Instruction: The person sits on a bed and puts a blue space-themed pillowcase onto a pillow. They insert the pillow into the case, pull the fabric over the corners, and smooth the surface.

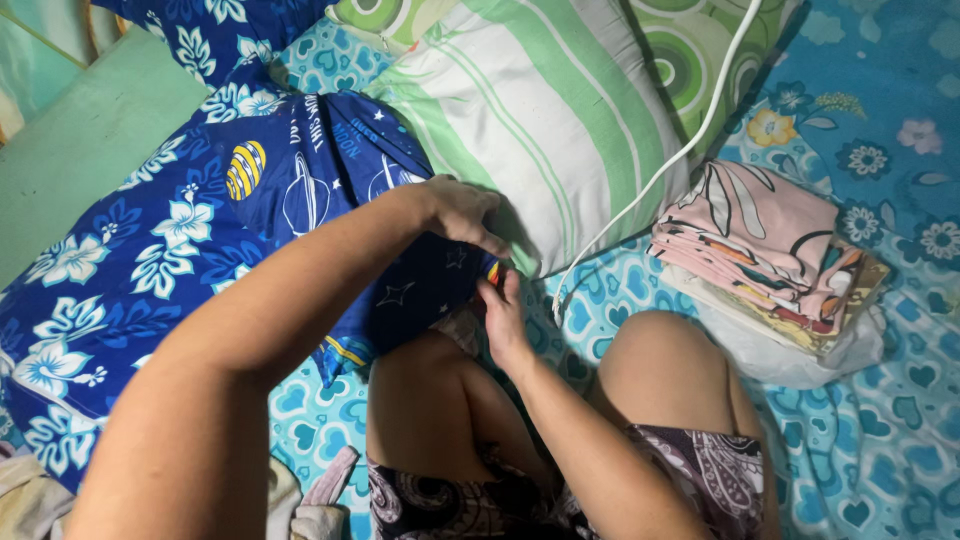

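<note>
Both hands pinch one dark blue pillowcase printed with planets and stars (340,200), lying across the person's knee on the heart-patterned teal bedsheet (880,440): left hand (455,212) grips its edge from above, right hand (502,318) holds it from below, beside a green-striped white pillow (545,110).

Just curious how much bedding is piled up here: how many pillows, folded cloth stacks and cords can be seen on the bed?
Pillows: 3, the space-print one held by the left hand and right hand, the green-striped one, the green-circle one.
Folded cloth stacks: 1.
White cords: 1.
Total: 5
</note>
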